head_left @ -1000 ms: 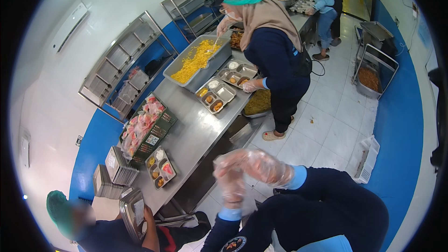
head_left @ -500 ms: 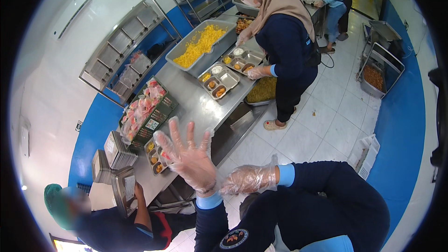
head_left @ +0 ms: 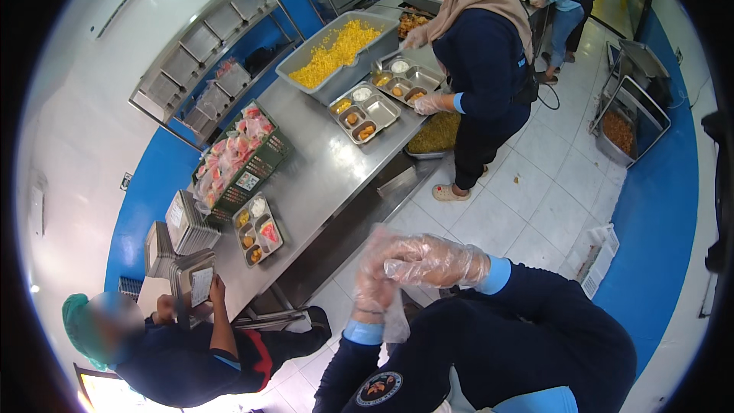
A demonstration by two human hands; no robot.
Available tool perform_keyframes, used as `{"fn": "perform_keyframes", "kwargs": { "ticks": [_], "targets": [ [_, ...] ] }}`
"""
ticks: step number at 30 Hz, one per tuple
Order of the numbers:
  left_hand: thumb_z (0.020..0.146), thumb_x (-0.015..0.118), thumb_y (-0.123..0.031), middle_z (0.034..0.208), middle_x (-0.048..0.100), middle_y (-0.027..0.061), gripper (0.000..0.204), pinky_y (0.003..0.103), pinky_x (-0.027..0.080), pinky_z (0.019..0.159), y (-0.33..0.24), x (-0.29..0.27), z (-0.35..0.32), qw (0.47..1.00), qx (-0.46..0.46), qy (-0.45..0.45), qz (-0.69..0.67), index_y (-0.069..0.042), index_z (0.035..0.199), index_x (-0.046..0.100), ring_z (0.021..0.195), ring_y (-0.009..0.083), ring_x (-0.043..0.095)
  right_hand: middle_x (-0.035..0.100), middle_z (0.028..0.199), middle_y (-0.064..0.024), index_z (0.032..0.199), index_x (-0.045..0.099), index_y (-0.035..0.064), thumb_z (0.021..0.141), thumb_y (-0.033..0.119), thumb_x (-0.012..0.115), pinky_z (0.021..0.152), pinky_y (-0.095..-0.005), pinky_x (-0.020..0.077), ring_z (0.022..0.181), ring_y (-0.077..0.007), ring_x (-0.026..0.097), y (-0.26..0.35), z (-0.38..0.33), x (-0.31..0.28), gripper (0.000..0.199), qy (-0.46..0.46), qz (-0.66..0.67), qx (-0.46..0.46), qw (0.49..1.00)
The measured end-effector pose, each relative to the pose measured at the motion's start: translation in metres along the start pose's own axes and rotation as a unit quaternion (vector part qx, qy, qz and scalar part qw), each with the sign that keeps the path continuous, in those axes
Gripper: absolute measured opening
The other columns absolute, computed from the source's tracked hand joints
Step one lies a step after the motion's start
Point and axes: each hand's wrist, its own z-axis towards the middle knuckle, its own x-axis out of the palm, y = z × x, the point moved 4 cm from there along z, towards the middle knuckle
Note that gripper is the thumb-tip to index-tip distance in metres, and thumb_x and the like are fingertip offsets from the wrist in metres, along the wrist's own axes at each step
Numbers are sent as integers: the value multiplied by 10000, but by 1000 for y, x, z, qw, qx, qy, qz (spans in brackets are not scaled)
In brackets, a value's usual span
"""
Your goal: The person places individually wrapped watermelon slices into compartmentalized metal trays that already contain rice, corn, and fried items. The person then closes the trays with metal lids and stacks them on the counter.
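1. The steel bench runs diagonally, its front long edge facing the person's gloved hands.
2. A grey tub of yellow food sits toward the bench's far end, against its back edge.
3. A green crate of bagged pink pieces stands nearer, also along that back edge.
4. One compartmented tray lies close to the front edge, just beside the crate.
5. The clear plastic gloves are off the bench, out past its front edge and above the floor. They are thin, glossy and loose, creased all over, with white highlights on the folds; skin shows through.
6. The right hand reaches across, fingers bent and touching the left glove; whether it pinches the film I cannot tell.
7. The left hand is raised, its fingers partly covered, so how far open it is I cannot tell.
8. Light-blue cuffs band both wrists.
9. A limp plastic flap hangs beside the left wrist.
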Motion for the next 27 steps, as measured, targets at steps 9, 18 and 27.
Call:
{"fn": "perform_keyframes", "kwargs": {
  "ticks": [9,18,27],
  "targets": [
    [1042,532,-563,1387,605,111,631,473,507,1013,118,-17,6,982,-153,79,80,-137,1506,492,1176,281,607,527,1535,-161,1528,489,100,984,244,683,1171,-453,399,1413,-348,505,30,3,21,596,12,-101,-231,968],
    [1052,530,-523,1350,623,117,584,460,517,967,139,-46,6,982,-170,65,59,-121,1475,513,1130,277,619,637,1421,-133,1470,558,107,1022,282,642,1085,-431,485,1298,-311,618,15,3,19,489,39,-79,-197,976],
    [1062,528,-483,1313,641,122,537,447,527,920,150,-125,8,979,-198,7,38,-106,1445,535,1084,273,631,724,1144,-82,1324,671,77,974,345,670,1000,-342,518,1078,-184,675,42,-12,3,441,64,39,24,997]
  ]
}}
